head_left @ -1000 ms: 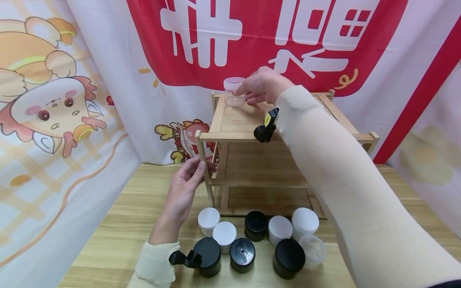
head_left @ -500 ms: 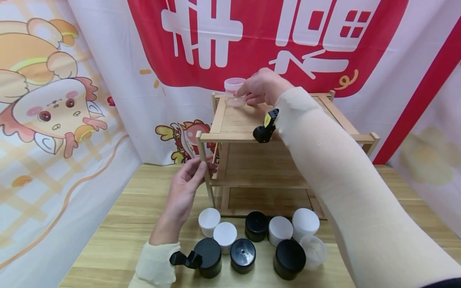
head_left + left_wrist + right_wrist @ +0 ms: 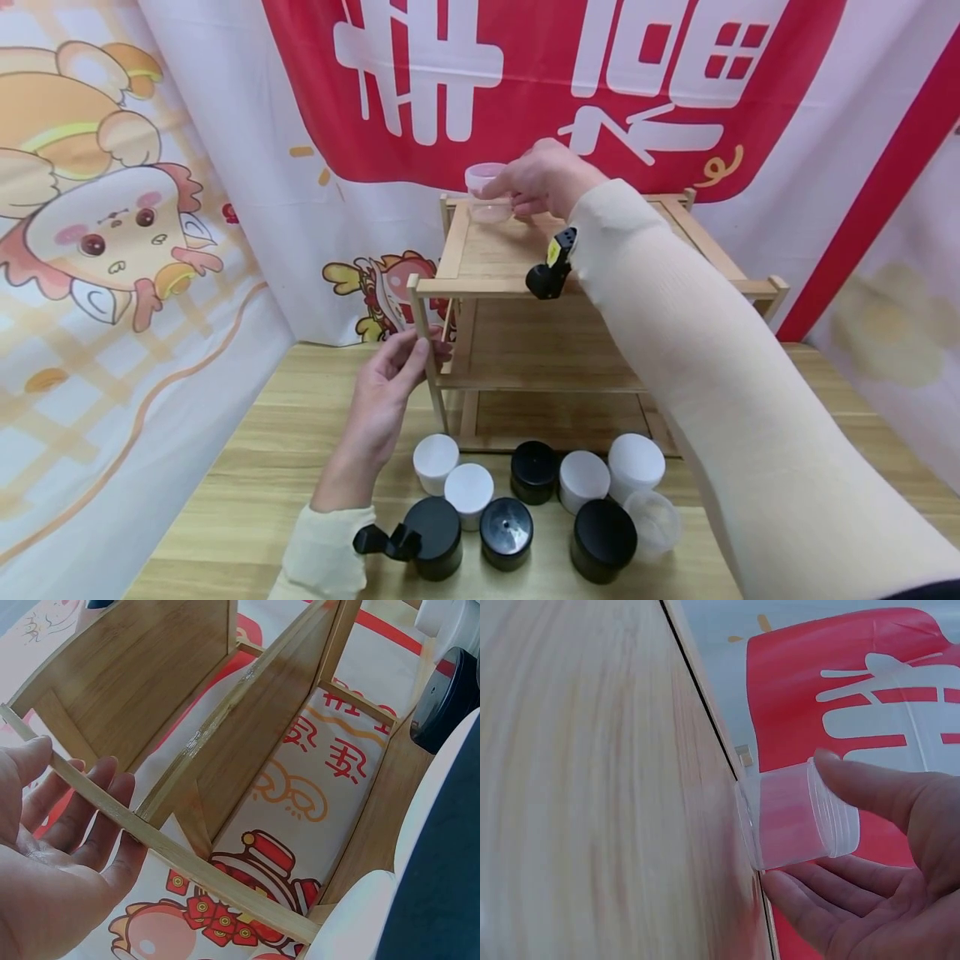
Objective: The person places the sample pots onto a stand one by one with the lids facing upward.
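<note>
A clear plastic jar (image 3: 491, 210) with a translucent lid stands upright at the far left corner of the wooden rack's (image 3: 517, 250) top shelf. Reaching over that shelf, my right hand (image 3: 551, 175) has the jar between thumb and fingers; in the right wrist view the thumb (image 3: 855, 780) lies at the lid's edge, and the fingers (image 3: 840, 896) show along the jar's other side. My left hand (image 3: 386, 375) holds the rack's front left post (image 3: 422, 312), thumb in front and fingers behind, as the left wrist view also shows.
On the table (image 3: 247, 467), in front of the rack, several jars stand grouped: white-lidded ones (image 3: 468, 490), black ones (image 3: 603, 537) and another clear jar (image 3: 652, 521). A printed cloth (image 3: 375, 158) hangs close behind the rack.
My right hand's fingertips have shifted slightly left across the clear jar, which stays at the same corner. The left hand keeps its place on the post.
</note>
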